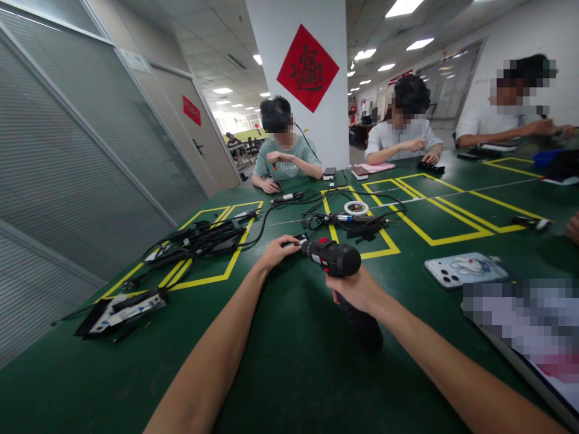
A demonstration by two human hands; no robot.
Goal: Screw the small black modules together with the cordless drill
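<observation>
My right hand [355,289] is wrapped round the grip of a black and red cordless drill [335,256]. The drill lies level, its chuck pointing left toward my left hand [278,252]. My left fingers press on a small dark part [298,240] with a shiny piece on it, on the green table. The drill's tip meets or nearly meets this part; contact cannot be made out. My left fingertips partly hide the part, so its exact kind does not show.
Tangled black cables [203,238] lie at left, near a black pouch [122,310]. Beyond the drill are a white tape ring [356,208] and pen-like tools [348,219]. A phone [468,269] and a blurred book [520,337] lie at right. Several people sit across the table.
</observation>
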